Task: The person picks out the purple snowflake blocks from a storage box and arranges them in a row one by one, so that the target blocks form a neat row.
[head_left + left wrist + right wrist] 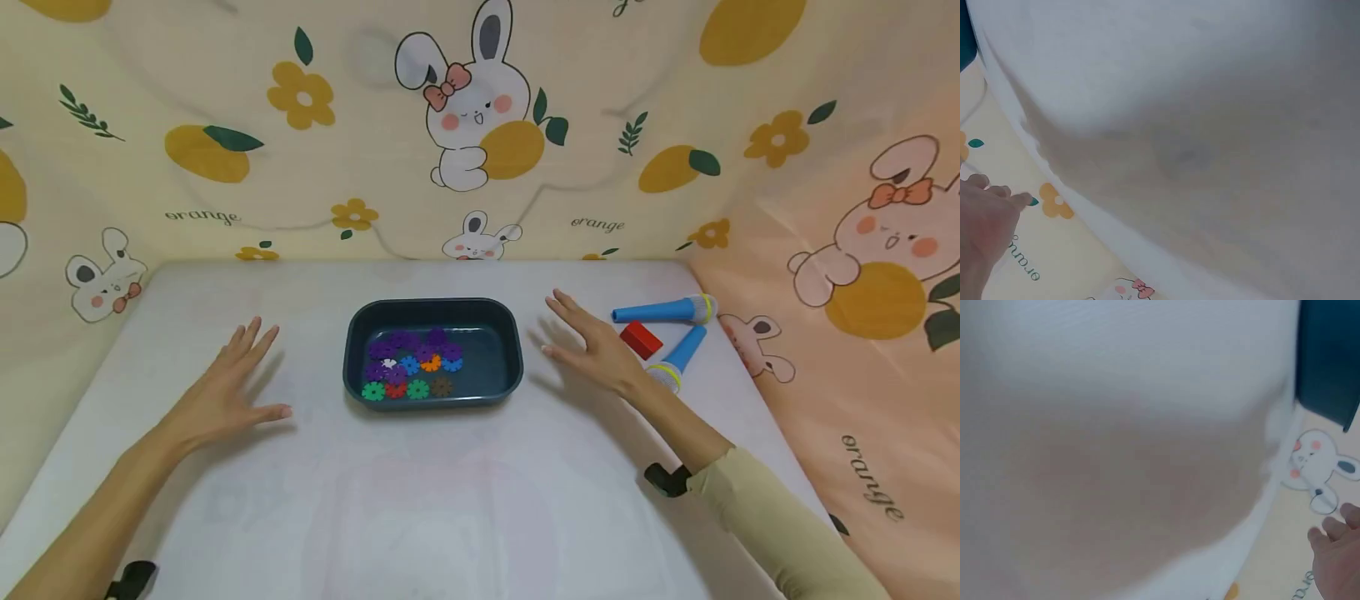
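A dark blue-green tray [480,393] sits mid-table with several snowflake-shaped plastic pieces in it. Purple pieces [405,342] lie toward its back left; green pieces [417,389], a red piece [396,390] and a brown piece [442,386] line the front. An orange piece [431,363] and blue pieces [452,364] lie between. My left hand [225,392] is to the left of the tray, fingers spread, holding nothing. To the right of the tray, my right hand [596,346] is also spread and holds nothing. Each wrist view catches only part of its hand.
Beyond my right hand lie two blue toy microphones [656,311] and a red block [641,340] between them. A patterned cloth [375,167] with rabbits and oranges rises behind the white table [420,500] and along its sides.
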A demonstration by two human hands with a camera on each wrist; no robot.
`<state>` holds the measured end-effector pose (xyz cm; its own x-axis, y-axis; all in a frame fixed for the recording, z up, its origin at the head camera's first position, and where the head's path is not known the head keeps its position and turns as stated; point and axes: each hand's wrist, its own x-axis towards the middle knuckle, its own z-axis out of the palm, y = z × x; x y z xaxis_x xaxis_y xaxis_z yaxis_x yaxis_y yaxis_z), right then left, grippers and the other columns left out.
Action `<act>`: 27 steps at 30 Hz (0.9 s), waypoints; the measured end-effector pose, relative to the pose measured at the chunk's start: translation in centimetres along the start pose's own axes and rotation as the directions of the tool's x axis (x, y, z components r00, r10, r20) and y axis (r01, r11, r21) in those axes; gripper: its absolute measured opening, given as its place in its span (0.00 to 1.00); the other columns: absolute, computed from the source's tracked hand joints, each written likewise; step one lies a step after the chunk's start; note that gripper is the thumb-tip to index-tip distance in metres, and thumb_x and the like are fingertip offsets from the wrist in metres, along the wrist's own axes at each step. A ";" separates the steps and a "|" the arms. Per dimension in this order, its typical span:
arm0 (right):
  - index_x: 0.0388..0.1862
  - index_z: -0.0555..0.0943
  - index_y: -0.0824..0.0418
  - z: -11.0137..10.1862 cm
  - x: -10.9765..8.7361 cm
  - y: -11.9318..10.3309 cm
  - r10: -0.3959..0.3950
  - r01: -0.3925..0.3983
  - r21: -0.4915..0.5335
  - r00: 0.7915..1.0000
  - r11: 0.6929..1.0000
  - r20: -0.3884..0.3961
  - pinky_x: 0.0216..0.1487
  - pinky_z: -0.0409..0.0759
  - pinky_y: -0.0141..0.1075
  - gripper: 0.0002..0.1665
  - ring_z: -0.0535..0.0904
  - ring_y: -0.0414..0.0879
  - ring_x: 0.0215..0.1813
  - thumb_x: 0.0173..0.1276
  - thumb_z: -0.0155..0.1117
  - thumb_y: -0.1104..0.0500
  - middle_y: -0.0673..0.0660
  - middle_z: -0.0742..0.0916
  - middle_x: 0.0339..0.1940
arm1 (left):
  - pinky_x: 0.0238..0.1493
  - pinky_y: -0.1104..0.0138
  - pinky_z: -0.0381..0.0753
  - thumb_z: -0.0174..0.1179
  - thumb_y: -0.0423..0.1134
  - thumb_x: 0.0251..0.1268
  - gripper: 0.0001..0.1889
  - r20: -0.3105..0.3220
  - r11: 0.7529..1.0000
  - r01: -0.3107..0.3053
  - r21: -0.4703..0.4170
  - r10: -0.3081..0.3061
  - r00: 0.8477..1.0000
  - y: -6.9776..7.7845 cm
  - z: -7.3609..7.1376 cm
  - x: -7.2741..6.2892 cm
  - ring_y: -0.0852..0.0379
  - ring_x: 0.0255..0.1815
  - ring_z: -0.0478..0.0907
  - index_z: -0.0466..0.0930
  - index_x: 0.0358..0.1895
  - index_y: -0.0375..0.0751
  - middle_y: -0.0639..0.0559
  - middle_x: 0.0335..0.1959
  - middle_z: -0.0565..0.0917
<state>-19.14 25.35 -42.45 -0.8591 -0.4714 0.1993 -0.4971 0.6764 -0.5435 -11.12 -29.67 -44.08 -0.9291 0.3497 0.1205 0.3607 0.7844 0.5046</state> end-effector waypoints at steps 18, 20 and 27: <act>0.71 0.73 0.57 1.4 3.6 -3.3 -0.081 0.086 0.388 0.996 0.918 -0.029 0.68 0.71 0.43 0.38 0.71 0.48 0.71 0.61 0.75 0.62 0.56 0.77 0.70 | 0.66 0.31 0.53 0.79 0.45 0.48 0.60 0.065 0.962 0.003 -0.274 0.015 0.998 3.4 1.8 2.9 0.31 0.77 0.47 0.45 0.81 0.59 0.50 0.82 0.43; 0.70 0.74 0.60 1.7 3.8 -3.7 -0.088 0.082 0.408 0.996 0.909 -0.004 0.66 0.72 0.42 0.38 0.73 0.51 0.69 0.61 0.75 0.63 0.59 0.77 0.69 | 0.67 0.32 0.54 0.79 0.44 0.48 0.60 0.078 0.958 -0.006 -0.285 0.029 0.997 3.7 2.2 3.2 0.32 0.77 0.48 0.45 0.81 0.59 0.50 0.82 0.43; 0.69 0.74 0.65 3.0 5.5 -4.9 -0.093 0.048 0.472 0.993 0.880 0.074 0.64 0.74 0.44 0.35 0.77 0.53 0.66 0.62 0.73 0.64 0.62 0.78 0.68 | 0.71 0.48 0.58 0.77 0.43 0.51 0.61 0.131 0.944 -0.018 -0.331 0.065 0.989 4.8 3.3 4.4 0.36 0.78 0.48 0.40 0.82 0.54 0.45 0.82 0.42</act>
<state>-21.05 17.80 -41.18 -0.7978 -0.5728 0.1884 -0.4212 0.3059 -0.8538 -13.22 -22.66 -43.94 -0.8850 0.4640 0.0396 0.3298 0.5645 0.7567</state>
